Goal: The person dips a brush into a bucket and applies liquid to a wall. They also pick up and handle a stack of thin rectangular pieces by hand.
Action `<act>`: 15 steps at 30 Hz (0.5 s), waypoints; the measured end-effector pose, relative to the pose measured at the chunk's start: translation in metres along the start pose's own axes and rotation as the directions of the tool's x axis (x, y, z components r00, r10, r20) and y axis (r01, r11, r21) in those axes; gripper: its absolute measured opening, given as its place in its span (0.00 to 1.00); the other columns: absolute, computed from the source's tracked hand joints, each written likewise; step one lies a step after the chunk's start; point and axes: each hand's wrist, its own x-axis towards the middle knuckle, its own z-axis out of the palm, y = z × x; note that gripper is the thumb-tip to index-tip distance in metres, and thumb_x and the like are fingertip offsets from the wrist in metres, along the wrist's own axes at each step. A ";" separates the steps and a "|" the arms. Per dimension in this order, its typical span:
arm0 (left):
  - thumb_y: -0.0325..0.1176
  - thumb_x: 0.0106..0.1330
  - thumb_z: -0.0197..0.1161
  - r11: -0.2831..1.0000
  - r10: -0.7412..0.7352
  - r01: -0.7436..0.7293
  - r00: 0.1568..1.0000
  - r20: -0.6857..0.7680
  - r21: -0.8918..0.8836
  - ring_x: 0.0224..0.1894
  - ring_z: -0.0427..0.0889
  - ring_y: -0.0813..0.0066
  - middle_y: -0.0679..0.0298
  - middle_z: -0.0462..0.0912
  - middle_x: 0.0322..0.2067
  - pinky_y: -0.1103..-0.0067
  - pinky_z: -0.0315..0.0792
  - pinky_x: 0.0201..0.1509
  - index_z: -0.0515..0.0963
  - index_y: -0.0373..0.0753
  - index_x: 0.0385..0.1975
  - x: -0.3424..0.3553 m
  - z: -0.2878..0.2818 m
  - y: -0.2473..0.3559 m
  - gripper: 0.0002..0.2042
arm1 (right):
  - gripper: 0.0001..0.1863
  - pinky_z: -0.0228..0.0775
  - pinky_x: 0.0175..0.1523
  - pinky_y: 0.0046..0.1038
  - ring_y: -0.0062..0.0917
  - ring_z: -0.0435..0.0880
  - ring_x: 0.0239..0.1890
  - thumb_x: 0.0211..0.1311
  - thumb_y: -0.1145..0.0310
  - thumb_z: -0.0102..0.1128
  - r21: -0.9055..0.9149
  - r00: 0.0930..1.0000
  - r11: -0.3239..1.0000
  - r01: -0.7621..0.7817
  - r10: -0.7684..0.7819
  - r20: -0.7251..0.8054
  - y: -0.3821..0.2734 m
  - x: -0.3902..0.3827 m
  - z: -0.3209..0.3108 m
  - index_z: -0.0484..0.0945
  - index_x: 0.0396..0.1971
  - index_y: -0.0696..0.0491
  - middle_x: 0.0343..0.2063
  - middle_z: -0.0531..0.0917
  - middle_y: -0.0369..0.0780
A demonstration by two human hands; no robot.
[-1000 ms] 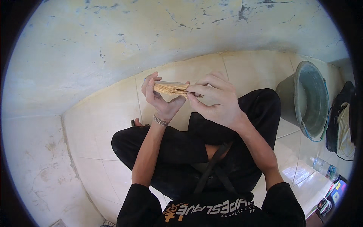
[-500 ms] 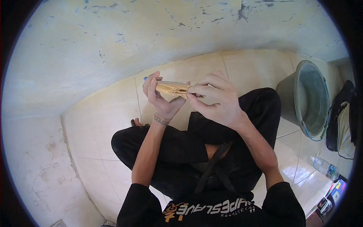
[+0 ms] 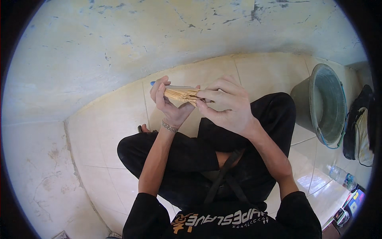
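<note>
Raised over my crossed legs is a flat, pale-yellow ridged bundle [image 3: 181, 95] with a greyish top edge; its exact kind is unclear. My left hand [image 3: 172, 106] grips its left end from below and behind, fingers curled over the side and thumb beneath. A small blue tip [image 3: 152, 83] pokes out beside the left fingertips. At the bundle's right end, my right hand [image 3: 227, 104] pinches the edge between thumb and fingers. A thin dark end [image 3: 212, 101] shows just under those fingers. A beaded bracelet [image 3: 170, 126] circles my left wrist.
A grey bucket [image 3: 301, 104] with a blue handle stands tilted-looking on the tiled floor [image 3: 103, 139] to my right. Beyond it lies a black bag [image 3: 352, 127]. A clear plastic bottle [image 3: 342, 177] rests farther down the right. The scuffed wall [image 3: 119, 47] runs ahead of me.
My right hand has shifted very slightly at the bundle's right end. Both hands keep their hold, and nothing else has visibly moved.
</note>
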 end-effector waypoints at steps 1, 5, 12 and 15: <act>0.40 0.40 0.82 1.000 0.001 -0.001 1.000 0.005 -0.006 0.56 0.66 0.60 0.51 0.62 0.56 0.71 0.73 0.48 0.49 0.41 0.63 0.000 0.000 0.000 0.53 | 0.09 0.64 0.37 0.29 0.26 0.75 0.26 0.43 0.76 0.70 0.000 1.000 1.000 0.000 0.000 0.000 0.000 0.000 0.000 0.81 0.26 0.51 0.24 0.79 0.33; 0.40 0.39 0.84 1.000 0.001 -0.002 0.999 -0.051 -0.019 0.51 0.70 0.60 0.52 0.65 0.52 0.72 0.71 0.41 0.54 0.39 0.61 0.002 0.003 0.002 0.51 | 0.07 0.64 0.37 0.29 0.26 0.75 0.26 0.42 0.76 0.69 -0.033 1.000 0.999 -0.001 0.001 0.019 -0.001 0.001 -0.001 0.80 0.24 0.51 0.24 0.79 0.33; 0.40 0.39 0.83 1.000 -0.017 0.017 1.000 -0.009 -0.015 0.54 0.67 0.60 0.52 0.64 0.54 0.72 0.72 0.45 0.51 0.40 0.62 -0.001 0.000 0.001 0.52 | 0.07 0.64 0.37 0.30 0.26 0.75 0.27 0.42 0.74 0.69 -0.064 1.000 0.998 -0.008 0.009 0.014 -0.001 0.000 -0.002 0.81 0.25 0.51 0.24 0.79 0.33; 0.41 0.39 0.83 1.000 -0.010 0.010 0.999 0.033 0.020 0.56 0.65 0.60 0.51 0.62 0.56 0.71 0.73 0.49 0.49 0.41 0.63 -0.001 -0.001 0.000 0.53 | 0.08 0.64 0.37 0.30 0.26 0.75 0.27 0.42 0.74 0.70 -0.074 0.999 0.997 0.010 -0.007 0.035 0.000 0.000 -0.003 0.81 0.25 0.51 0.25 0.79 0.33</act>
